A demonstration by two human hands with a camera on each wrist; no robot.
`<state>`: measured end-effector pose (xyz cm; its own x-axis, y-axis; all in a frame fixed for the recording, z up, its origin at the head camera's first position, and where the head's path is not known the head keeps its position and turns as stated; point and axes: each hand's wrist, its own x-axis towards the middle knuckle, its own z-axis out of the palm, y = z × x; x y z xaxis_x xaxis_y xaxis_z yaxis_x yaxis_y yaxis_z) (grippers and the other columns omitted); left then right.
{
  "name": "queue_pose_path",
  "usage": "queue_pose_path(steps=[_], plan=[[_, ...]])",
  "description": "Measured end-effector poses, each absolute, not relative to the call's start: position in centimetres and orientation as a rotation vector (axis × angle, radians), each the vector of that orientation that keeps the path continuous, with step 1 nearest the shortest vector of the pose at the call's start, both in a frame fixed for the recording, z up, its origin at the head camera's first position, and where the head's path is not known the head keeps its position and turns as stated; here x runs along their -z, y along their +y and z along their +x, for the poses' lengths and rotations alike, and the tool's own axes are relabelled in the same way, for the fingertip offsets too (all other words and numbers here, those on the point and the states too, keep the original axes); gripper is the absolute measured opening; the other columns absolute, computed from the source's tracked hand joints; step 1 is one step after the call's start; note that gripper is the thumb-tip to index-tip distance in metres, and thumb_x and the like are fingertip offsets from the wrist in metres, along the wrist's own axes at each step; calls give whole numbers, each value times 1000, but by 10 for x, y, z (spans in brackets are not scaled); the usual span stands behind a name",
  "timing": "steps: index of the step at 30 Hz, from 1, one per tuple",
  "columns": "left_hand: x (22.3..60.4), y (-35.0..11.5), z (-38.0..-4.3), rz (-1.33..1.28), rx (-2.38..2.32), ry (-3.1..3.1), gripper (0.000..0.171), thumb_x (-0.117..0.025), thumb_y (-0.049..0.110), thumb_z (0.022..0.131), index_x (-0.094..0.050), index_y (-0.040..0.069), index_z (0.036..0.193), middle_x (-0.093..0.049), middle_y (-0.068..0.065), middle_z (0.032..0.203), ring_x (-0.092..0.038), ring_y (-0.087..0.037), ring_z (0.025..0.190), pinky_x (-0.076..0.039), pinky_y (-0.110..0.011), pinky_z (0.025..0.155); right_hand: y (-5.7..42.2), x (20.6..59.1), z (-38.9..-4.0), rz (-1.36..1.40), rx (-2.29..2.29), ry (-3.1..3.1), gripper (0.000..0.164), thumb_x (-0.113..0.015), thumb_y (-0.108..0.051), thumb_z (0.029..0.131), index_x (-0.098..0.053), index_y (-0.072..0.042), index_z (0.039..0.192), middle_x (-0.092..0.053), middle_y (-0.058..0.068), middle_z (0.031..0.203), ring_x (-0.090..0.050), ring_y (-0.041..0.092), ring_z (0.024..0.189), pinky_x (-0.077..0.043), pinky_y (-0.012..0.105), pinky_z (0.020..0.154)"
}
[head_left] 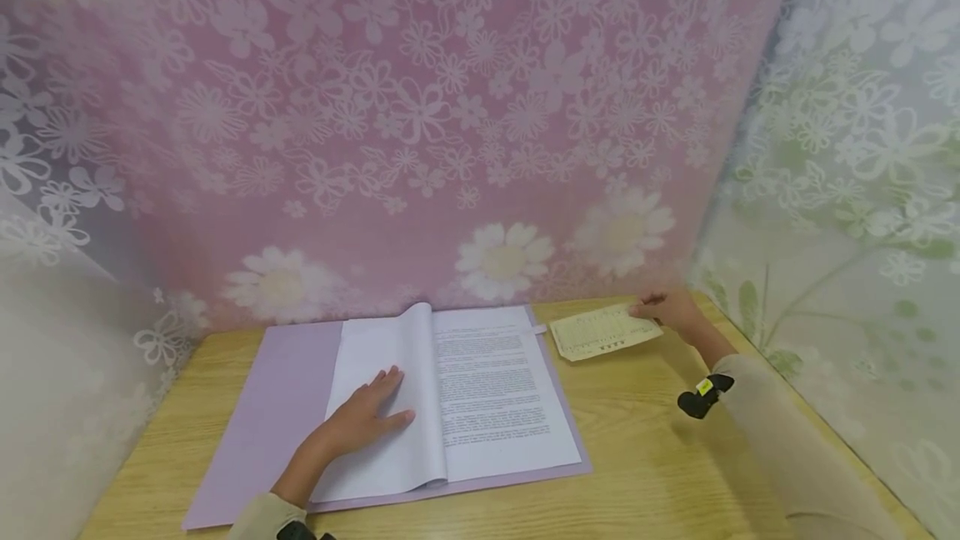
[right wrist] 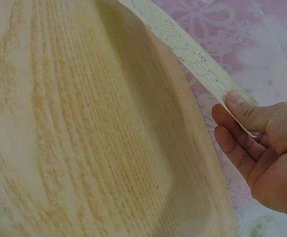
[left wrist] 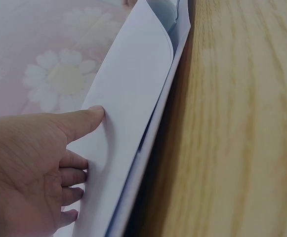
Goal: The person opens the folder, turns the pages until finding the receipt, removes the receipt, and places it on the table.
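A lilac folder lies spread on the table, with white printed sheets inside it. Several turned pages curl over toward the left, and my left hand rests on them with its fingers extended. In the left wrist view, the thumb and fingers of the left hand press the white paper. My right hand pinches the right end of a yellowish printed slip beside the folder. The right wrist view has the slip between thumb and fingers of the right hand, tilted above the wood.
The wooden table meets a pink flowered wall covering at the back. Pale flowered panels stand at left and right. A small white tab sticks out at the folder's right edge, near the slip.
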<state>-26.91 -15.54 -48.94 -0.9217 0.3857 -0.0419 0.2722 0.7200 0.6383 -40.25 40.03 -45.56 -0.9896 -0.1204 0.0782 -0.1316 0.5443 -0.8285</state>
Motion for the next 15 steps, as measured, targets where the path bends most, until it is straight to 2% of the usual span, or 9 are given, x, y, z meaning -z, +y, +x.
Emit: queue_pose_path(steps=[2, 5, 9, 15], plan=[[491, -155, -269, 531, -986, 2748, 83, -66, 42, 98, -30, -5, 157, -25, -23, 166, -17, -44, 156, -13, -64, 126, 401, 461, -403, 216, -1444, -2757, 29, -76, -9, 92, -67, 15, 105, -57, -4, 65, -44, 11, 56, -45, 29, 59], [492, -155, -268, 532, -989, 2747, 83, -66, 42, 98, -31, -5, 157, -25, -24, 165, -17, -44, 156, -13, -64, 126, 402, 468, -404, 202, -1348, -2781, 32, -77, -13, 92, -68, 14, 108, -69, 8, 79, -52, 10, 62, -50, 27, 61], [492, -154, -268, 543, -986, 2757, 82, -66, 42, 99, -32, -6, 156, -26, -25, 165, -18, -45, 155, -14, -64, 126, 399, 473, -404, 163, -1258, -2795, 29, -77, -13, 92, -69, 10, 106, -73, 19, 94, -60, 12, 72, -53, 29, 61], [493, -155, -270, 547, -974, 2768, 82, -65, 43, 99, -32, -6, 156, -26, -25, 165, -18, -45, 155, -14, -65, 125, 393, 476, -406, 166, -1139, -2794, 24, -79, -13, 90, -73, 7, 101, -73, 21, 95, -62, 14, 77, -53, 29, 64]])
